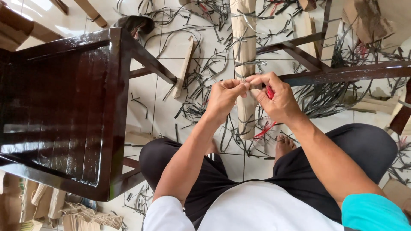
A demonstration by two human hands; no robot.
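My left hand [224, 96] and my right hand [276, 98] meet at a dark wooden furniture rail [342, 73] wrapped in tan paper [244, 38]. My left fingers pinch a thin dark plastic strap [242, 79] tied around the wrapped part. A small red-handled tool [270, 92] sits inside my closed right hand, its tip against the same strap. The wrapped leg runs from the top of the view down between my knees.
A glossy dark wooden tabletop [60, 107] fills the left side, close to my left arm. Several cut black straps [201, 77] and paper scraps litter the white tiled floor. Cardboard pieces [368, 19] lie at the top right. My bare feet [283, 145] rest below the hands.
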